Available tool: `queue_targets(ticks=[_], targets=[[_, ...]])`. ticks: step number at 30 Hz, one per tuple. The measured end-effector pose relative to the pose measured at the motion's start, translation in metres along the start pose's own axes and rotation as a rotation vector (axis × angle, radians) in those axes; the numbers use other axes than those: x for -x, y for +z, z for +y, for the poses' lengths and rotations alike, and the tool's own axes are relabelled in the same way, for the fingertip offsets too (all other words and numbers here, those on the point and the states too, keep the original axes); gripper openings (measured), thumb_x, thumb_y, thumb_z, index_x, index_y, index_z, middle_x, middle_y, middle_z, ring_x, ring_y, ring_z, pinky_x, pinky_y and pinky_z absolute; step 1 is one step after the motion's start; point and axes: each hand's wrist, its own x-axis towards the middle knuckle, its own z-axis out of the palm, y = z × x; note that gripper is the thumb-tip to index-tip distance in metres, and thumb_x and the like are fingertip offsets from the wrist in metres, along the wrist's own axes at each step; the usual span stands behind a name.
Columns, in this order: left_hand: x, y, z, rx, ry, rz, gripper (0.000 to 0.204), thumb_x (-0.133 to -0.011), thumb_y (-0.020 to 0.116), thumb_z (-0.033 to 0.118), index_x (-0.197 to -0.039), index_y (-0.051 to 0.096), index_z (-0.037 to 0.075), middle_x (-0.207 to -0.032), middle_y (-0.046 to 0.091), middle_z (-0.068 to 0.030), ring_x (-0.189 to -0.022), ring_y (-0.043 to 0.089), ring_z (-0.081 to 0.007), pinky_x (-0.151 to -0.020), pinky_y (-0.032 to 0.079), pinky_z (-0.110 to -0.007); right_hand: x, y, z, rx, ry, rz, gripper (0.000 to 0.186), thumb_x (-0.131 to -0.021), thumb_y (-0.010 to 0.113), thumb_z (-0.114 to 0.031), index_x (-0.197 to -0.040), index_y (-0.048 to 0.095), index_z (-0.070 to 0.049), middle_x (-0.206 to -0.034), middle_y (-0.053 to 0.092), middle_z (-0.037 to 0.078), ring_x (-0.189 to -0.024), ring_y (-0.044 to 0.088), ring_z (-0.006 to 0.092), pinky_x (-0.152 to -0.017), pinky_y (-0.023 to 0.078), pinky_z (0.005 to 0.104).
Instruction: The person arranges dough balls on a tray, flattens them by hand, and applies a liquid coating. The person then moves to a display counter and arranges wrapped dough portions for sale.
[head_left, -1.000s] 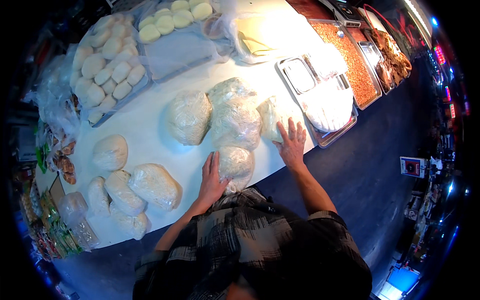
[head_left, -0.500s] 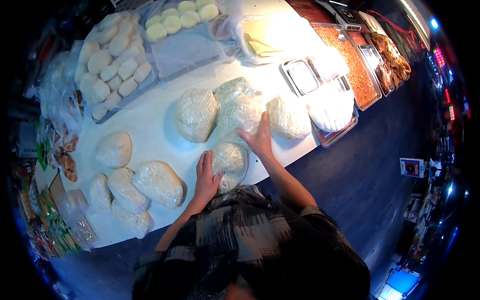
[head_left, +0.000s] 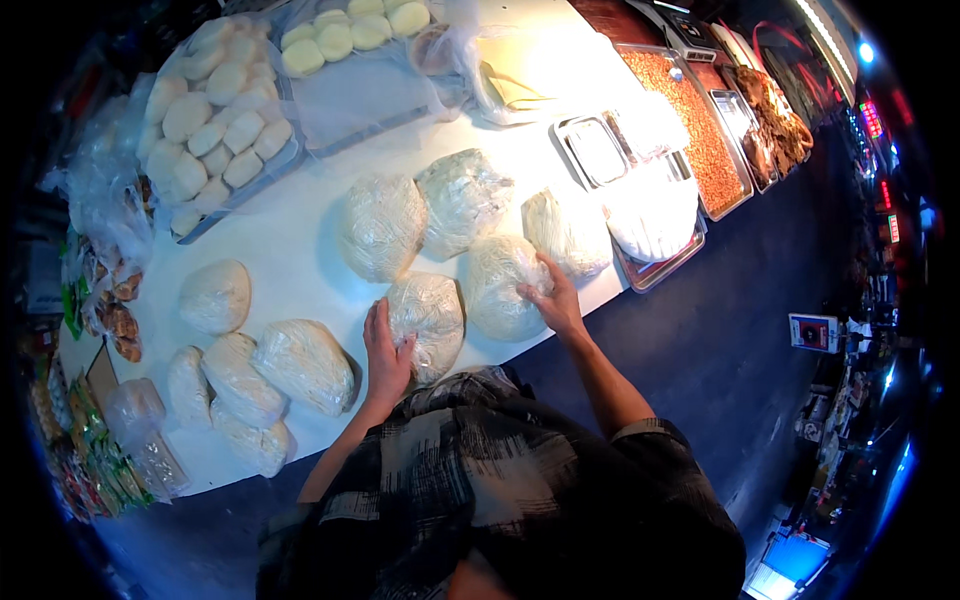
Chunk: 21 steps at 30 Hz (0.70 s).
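Several pale, lumpy, dough-like balls in clear plastic wrap lie on a white table. My left hand point(head_left: 388, 350) rests against the left side of the near wrapped dough ball point(head_left: 432, 322), fingers spread and thumb apart. To its right, my right hand point(head_left: 558, 298) cups the right side of another wrapped dough ball point(head_left: 502, 285) close to the table's front edge. Behind these sit a left-hand wrapped ball point(head_left: 382, 228) and a far wrapped ball point(head_left: 465, 200). One more wrapped ball point(head_left: 568, 230) stands just beyond my right hand.
More wrapped lumps point(head_left: 305, 365) lie at the left of the white table point(head_left: 300, 245). Trays of pale round buns point(head_left: 205, 130) stand behind. At the right are metal trays point(head_left: 593, 150) and a tray of orange-brown bits point(head_left: 690, 125). Bagged goods point(head_left: 115, 430) hang over the left end.
The ball under my right hand has come nearer and to the right, apart from the far ball. My left hand and the near ball have shifted slightly left.
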Motion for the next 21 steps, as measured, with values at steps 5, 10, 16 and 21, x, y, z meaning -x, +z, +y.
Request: queue_targets(ticks=[5,10,16,21], targets=[[-0.016,0.028,0.005,-0.006,-0.028,0.064,0.077,-0.094,0.064,0.016,-0.156,0.020,0.003,-0.155,0.023,-0.0317,-0.144,0.021,-0.0489,-0.118,0.021,-0.054,-0.006,0.012,-0.012,0.104,-0.127,0.111,0.063,-0.081,0.081,-0.018,-0.139,0.056,-0.008,-0.124,0.066,0.022,-0.118,0.062,0.0315,-0.101,0.047,0.0391],[-0.032,0.044,0.011,-0.006,-0.042,0.077,0.079,-0.095,0.064,0.018,-0.157,0.016,0.004,-0.155,0.019,-0.0335,-0.144,0.019,-0.0501,-0.118,0.019,-0.056,-0.006,0.007,-0.041,0.399,-0.192,0.137,0.058,-0.084,0.079,-0.020,-0.134,0.056,-0.002,-0.122,0.062,0.024,-0.111,0.061,0.0404,-0.095,0.049,0.0430],[-0.032,0.041,0.015,-0.029,-0.030,0.067,0.080,-0.095,0.064,0.019,-0.157,0.016,0.004,-0.156,0.019,-0.0334,-0.144,0.019,-0.0508,-0.118,0.019,-0.056,-0.080,0.019,-0.093,0.478,-0.513,0.231,0.070,-0.084,0.080,-0.029,-0.137,0.050,0.005,-0.126,0.059,0.027,-0.114,0.060,0.0401,-0.097,0.050,0.0423],[-0.042,0.047,0.021,-0.016,-0.007,0.042,0.078,-0.094,0.064,0.017,-0.157,0.019,0.004,-0.156,0.019,-0.0325,-0.145,0.019,-0.0501,-0.118,0.020,-0.055,-0.204,0.053,-0.063,0.439,-0.186,0.142,0.101,-0.066,0.089,-0.052,-0.137,0.049,0.007,-0.132,0.058,0.029,-0.125,0.055,0.0393,-0.104,0.046,0.0422]])
